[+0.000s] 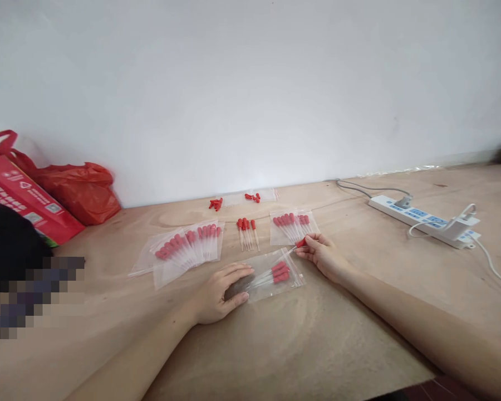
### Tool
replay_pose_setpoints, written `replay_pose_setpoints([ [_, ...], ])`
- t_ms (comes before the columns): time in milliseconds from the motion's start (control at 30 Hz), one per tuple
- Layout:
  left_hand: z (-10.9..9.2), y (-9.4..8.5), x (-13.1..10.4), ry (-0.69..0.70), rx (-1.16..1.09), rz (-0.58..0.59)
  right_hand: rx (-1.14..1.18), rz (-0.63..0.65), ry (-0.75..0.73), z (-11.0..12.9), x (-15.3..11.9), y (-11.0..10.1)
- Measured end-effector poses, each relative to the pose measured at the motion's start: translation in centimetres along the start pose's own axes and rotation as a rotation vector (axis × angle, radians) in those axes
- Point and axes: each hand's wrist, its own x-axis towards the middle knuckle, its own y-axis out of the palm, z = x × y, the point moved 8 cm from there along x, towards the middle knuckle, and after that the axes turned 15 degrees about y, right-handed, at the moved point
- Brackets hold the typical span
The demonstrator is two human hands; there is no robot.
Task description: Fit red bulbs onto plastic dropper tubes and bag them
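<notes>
A clear zip bag [261,292] lies on the table with several red-bulbed droppers [280,272] inside. My left hand [221,292] is at the bag's left end, its thumb and fingers apart along the two sides, holding the bag between them. Pinched in my right hand [321,253] is one dropper by its red bulb [301,243]; its thin clear stem points down and left to the bag's upper right edge. Whether the tip is inside I cannot tell. Several loose droppers [246,225] lie just beyond the bag.
Filled bags of droppers fan out at left [187,245] and behind my right hand [292,220]. Loose red bulbs [216,204] and a bag with red bulbs [269,195] lie near the wall. A power strip [421,220] with cords is at right, red bags [81,189] at left.
</notes>
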Motion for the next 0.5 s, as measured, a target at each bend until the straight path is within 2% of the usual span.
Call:
replay_pose_setpoints([
  [133,0.0,0.0,0.0,-0.012,0.004,-0.005,-0.23,0.059,0.009,-0.4,-0.3,1.6],
  [300,-0.1,0.0,0.1,-0.012,0.01,-0.005,-0.563,0.086,-0.094,-0.9,0.1,2.6],
  [500,-0.3,-0.1,0.2,0.014,0.024,-0.009,-0.75,0.103,-0.25,-1.0,0.6,3.8],
])
